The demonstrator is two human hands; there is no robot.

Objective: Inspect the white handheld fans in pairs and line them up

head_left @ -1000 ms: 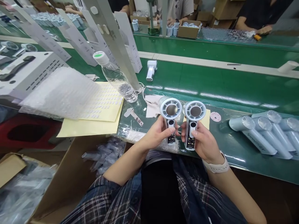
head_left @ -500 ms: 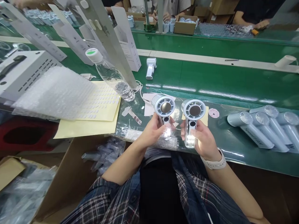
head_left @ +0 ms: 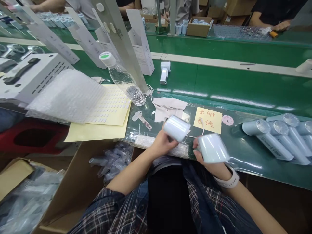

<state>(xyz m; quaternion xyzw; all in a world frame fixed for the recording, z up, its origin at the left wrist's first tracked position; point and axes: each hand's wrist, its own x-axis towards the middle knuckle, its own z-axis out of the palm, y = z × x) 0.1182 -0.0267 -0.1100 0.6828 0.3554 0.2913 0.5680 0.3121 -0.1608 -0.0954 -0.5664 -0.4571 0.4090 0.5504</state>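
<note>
Two small handheld fans are held low over the near edge of the green bench (head_left: 243, 84), one in each hand. The left fan (head_left: 176, 128) is gripped by the left hand (head_left: 162, 143), whose fingers are clenched around its handle from below; the rounded pale head is turned towards the camera and blurred, so its face cannot be made out. The right fan (head_left: 212, 148) is grasped in the same way by the right hand (head_left: 210, 164), with the fingers closed on the handle and mostly hidden behind the fan's body. A pale watch strap (head_left: 229, 181) is worn on the right wrist. The two fans are kept apart, side by side, just above a strip of clear plastic wrap at the bench edge.

Beyond the hands, a yellow note (head_left: 208, 120) with handwritten marks is laid flat on the bench, with a beige cloth (head_left: 168, 107) to its left and a small pink disc (head_left: 227, 120) to its right. A row of light blue fans (head_left: 275, 139) is laid on its side well to the right. To the left, a clear water bottle (head_left: 123, 79) is seen leaning, near yellow sticker sheets (head_left: 107, 113) and a sheet of bubble wrap (head_left: 65, 96). A cardboard box (head_left: 73, 195) with plastic bags is placed below the bench on the left. Other people's hands are seen at the far side of the line.
</note>
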